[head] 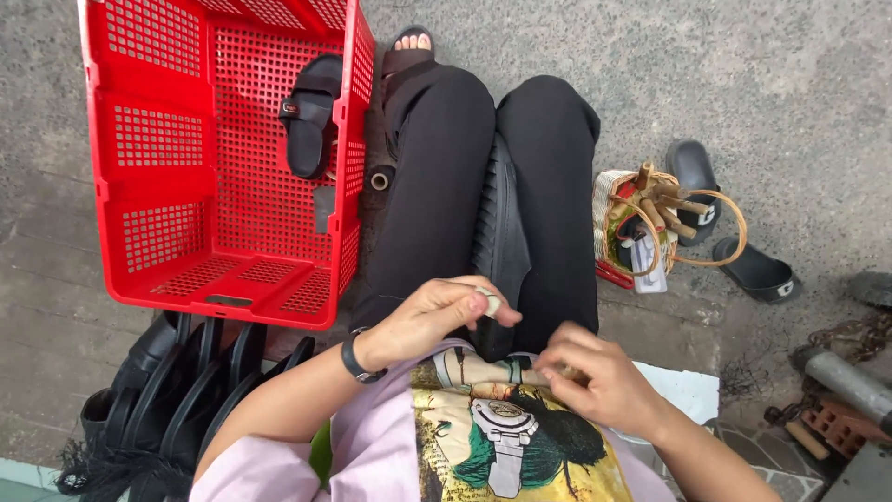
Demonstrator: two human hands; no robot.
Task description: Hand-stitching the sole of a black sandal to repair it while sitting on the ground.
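At the far left stands one red plastic crate [186,186] on the concrete ground [743,74], its mesh walls open to view; inside it lies one black sandal [309,116], toe pointing away from the person; below the crate, at the lower left, a row of black sandal soles [200,381] stands on edge, packed together, at least four of them, though the exact count cannot be told; the person sits with two legs in black trousers stretched forward, one foot in a black sandal [409,46] showing just beside the crate's top right corner, and one black sole piece [497,232] lying along the lap between the thighs; the left hand [437,316], with a black band at the wrist, is curled, thumb and fingers pinched together on one small pale object [491,302] held just over the near end of that sole piece; the right hand [595,376] rests low against the hem of the printed shirt, fingers bent and closed on something small that is too hidden to name; the two hands are near each other but apart; further right sits one woven basket [650,232] with a hoop handle, holding several wooden-handled tools; beside it lie two more black sandals [695,177], one touching the basket, the other [757,270] just apart.
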